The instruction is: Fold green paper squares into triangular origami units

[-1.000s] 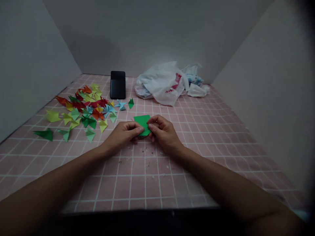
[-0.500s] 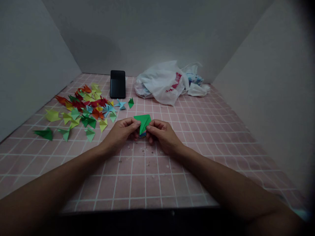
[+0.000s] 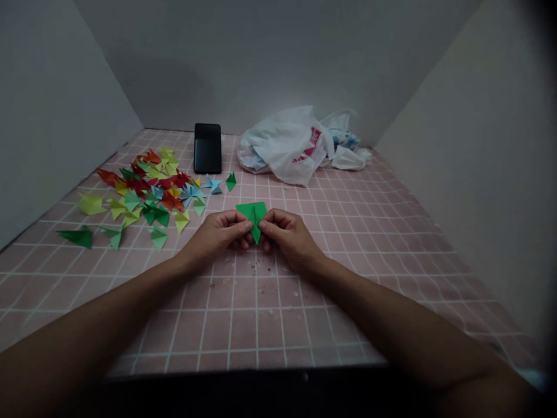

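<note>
Fingers [image 3: 238, 223] of the left hand [image 3: 215, 237] and right hand [image 3: 289, 235] pinch a folded green paper triangle [image 3: 254, 212] between them, its long axis running 12 to 6, tip at 6 o'clock, neither hand clearly nearer.

Black phone [image 3: 208, 148] at the worktop's [image 3: 278, 325] far edge; white plastic bag [image 3: 282, 147] just right of it; colored folded paper pieces [image 3: 148, 194] scattered toward the left edge.

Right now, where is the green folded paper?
In the head view, the green folded paper is pinched at centre between the left hand and right hand, right of the scattered coloured paper triangles.
</note>
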Demonstrator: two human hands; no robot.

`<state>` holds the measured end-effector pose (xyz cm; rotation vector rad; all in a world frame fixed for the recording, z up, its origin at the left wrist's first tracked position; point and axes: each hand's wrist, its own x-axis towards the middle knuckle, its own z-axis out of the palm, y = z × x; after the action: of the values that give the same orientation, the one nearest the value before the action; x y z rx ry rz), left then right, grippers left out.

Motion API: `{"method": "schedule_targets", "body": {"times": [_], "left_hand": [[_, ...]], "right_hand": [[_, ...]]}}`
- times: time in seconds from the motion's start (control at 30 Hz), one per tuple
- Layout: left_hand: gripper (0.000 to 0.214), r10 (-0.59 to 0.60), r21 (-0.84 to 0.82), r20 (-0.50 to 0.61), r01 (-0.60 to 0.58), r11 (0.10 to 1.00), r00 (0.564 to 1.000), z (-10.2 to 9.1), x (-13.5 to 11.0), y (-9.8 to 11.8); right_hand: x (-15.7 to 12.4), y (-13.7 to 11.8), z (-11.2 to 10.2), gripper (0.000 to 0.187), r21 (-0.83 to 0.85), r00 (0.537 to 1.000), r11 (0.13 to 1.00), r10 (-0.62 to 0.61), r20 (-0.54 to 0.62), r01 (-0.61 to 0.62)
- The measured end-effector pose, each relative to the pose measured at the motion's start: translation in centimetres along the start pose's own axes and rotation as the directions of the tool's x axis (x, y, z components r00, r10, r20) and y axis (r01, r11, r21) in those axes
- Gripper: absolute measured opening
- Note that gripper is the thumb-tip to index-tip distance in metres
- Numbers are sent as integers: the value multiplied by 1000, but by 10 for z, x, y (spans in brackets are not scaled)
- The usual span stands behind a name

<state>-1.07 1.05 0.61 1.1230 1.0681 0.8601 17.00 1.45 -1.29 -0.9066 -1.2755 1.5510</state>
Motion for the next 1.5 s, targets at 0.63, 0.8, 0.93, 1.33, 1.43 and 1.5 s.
{"method": "schedule_targets", "body": {"times": [0.63, 0.8, 0.93, 1.33, 1.43, 1.5], "left_hand": [[24, 67, 54, -21, -66, 996, 997, 1, -2, 2], [27, 72, 35, -9, -72, 997, 997, 1, -1, 3], [26, 64, 29, -12, -64, 998, 998, 1, -1, 1], [21, 75, 35, -11, -74, 997, 997, 2, -2, 2], [21, 85, 45, -22, -84, 995, 996, 3, -3, 2], [21, 107, 72, -49, -104, 992, 993, 4, -4, 3]], "right_hand": [[-2, 2, 1, 35, 43, 998, 999, -2, 65, -1], [0, 3, 0, 36, 133, 997, 991, 17, 82, -28], [0, 4, 0, 35, 108, 997, 994, 10, 76, -18], [0, 2, 0, 31, -34, 999, 999, -33, 39, 35], [-2, 1, 1, 25, -162, 991, 979, -129, -45, 120], [-5, 0, 2, 20, -301, 970, 932, -234, -70, 203]]}}
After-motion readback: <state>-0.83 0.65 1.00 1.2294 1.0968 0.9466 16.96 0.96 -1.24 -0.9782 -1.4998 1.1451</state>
